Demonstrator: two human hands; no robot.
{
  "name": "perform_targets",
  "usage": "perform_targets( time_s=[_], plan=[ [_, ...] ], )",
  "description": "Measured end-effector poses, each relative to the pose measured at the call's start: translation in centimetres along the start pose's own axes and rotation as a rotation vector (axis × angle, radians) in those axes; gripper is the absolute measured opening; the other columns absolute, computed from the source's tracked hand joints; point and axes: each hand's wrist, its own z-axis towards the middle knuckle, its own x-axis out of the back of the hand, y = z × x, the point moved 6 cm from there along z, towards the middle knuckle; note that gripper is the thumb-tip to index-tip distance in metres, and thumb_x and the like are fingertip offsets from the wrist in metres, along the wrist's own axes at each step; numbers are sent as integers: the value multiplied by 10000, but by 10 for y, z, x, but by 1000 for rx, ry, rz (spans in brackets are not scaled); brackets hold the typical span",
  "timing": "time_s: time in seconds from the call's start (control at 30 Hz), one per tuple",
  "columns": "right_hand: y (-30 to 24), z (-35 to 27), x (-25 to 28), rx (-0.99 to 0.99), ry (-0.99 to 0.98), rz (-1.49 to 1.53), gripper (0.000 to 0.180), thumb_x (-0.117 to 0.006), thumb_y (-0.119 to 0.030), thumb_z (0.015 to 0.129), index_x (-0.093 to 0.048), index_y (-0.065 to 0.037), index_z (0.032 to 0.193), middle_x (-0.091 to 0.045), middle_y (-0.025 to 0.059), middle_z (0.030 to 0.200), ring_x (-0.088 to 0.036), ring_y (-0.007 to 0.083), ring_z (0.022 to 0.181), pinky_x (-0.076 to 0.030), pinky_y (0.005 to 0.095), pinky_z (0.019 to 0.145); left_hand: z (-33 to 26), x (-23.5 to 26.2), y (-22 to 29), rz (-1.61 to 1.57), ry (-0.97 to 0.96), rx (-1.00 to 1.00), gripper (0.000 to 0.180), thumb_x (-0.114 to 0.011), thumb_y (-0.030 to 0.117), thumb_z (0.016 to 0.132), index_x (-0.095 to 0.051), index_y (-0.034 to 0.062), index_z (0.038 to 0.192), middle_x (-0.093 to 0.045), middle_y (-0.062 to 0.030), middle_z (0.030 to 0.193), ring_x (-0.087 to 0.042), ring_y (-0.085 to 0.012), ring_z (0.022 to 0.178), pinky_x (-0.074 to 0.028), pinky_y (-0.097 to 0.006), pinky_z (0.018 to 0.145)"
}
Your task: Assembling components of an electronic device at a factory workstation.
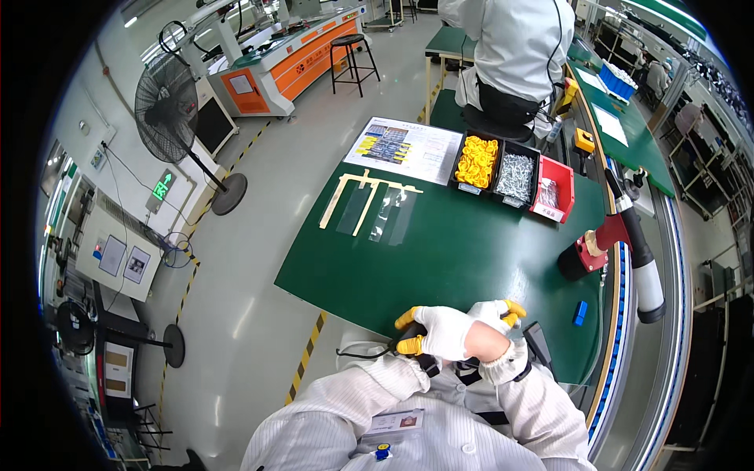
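Both my hands wear white gloves with yellow fingertips, and my forearms cross near the table's front edge. My right hand (444, 331) reaches over my left wrist. Its thumb and fingers are closed on a black wrist strap (428, 364), from which a thin black cord (363, 355) trails to the left. Partly hidden behind the right wrist, my left hand (493, 312) points to the right, with its visible fingertips slightly apart and nothing seen in them. A dark flat object (539, 344) lies beside my right sleeve.
The green table (455, 259) carries a paper sheet (408, 153), tape strips (369, 200), bins of yellow parts (476, 161), screws (516, 174) and small pieces (552, 191). At right are a red-black device (583, 255), a blue block (580, 313) and a conveyor rail (620, 330). A co-worker (518, 47) sits ahead.
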Motion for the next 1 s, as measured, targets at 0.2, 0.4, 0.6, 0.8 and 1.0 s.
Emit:
perform_targets(
  time_s=[0.2,0.4,0.6,0.8,1.0],
  plan=[
    [-3,-6,-4,119,39,67,314,-811,-133,938,-734,-8,1215,-788,130,1027,-733,218,893,-581,328,829,8,3,-61,-683,-391,205,282,-530,118,1069,-780,27,1162,-764,-79,1114,-674,-164,997,-518,-289,918],
    [-4,-41,14,53,165,20,433,-883,-157,869,-717,-18,1243,-779,67,1009,-714,146,901,-584,301,829,-23,35,-43,-529,-290,-8,272,-549,137,1062,-780,34,1164,-764,-89,1072,-682,-179,956,-521,-298,879],
    [-24,-58,21,68,272,-80,478,-894,-149,815,-708,-9,1232,-756,129,961,-732,204,872,-586,324,805,-34,49,-28,-313,-175,-157,264,-569,156,1055,-780,41,1165,-763,-100,1030,-690,-194,915,-524,-307,840],
    [-56,-53,14,508,179,-186,348,-814,-130,893,-707,11,1193,-739,179,969,-727,303,796,-582,378,721,-36,51,-21,-211,-116,-284,259,-588,175,1048,-779,47,1167,-763,-111,988,-699,-208,874,-526,-316,801],
    [-30,-54,23,414,531,-37,386,-801,-125,952,-697,-13,1306,-734,112,1214,-707,244,1052,-565,330,915,-41,60,-8,-258,-95,-601,255,-608,194,1041,-779,54,1168,-763,-121,946,-707,-223,833,-529,-325,763]
  ],
)
